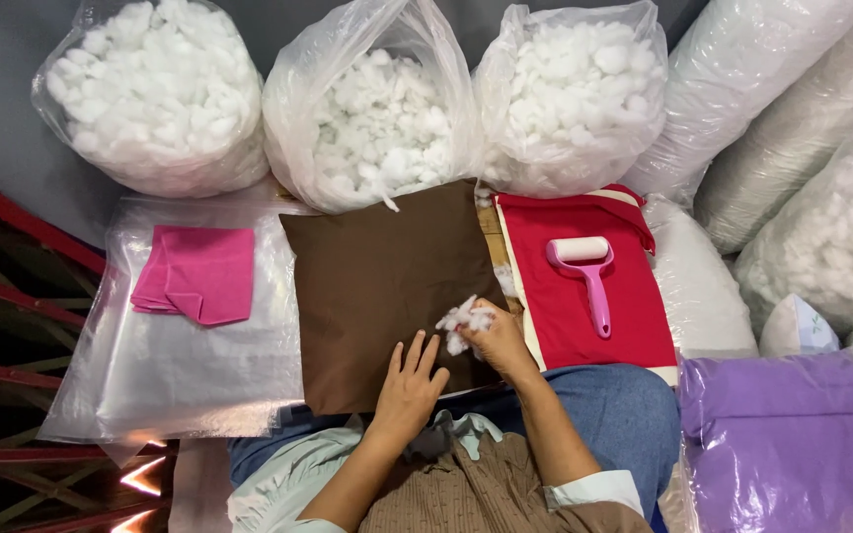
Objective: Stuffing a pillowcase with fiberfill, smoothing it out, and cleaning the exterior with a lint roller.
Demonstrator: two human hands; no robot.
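Observation:
A brown fabric pillow cover (377, 281) lies flat across my lap and the floor in front of me. My left hand (410, 383) rests flat on its near edge with fingers spread. At the cover's right edge, my right hand (499, 341) is shut on a tuft of white stuffing (464, 320). Behind the cover stand three clear plastic bags of white stuffing: one at the left (155, 94), one in the middle (377, 118), open toward me, and one at the right (575, 94).
A folded pink cloth (197, 274) lies on a clear plastic sheet (180, 365) at the left. A pink lint roller (586, 271) rests on red fabric (634, 316) at the right. A purple bagged bundle (792, 444) and big white rolls (782, 109) crowd the right. A red metal frame (2, 296) lines the left.

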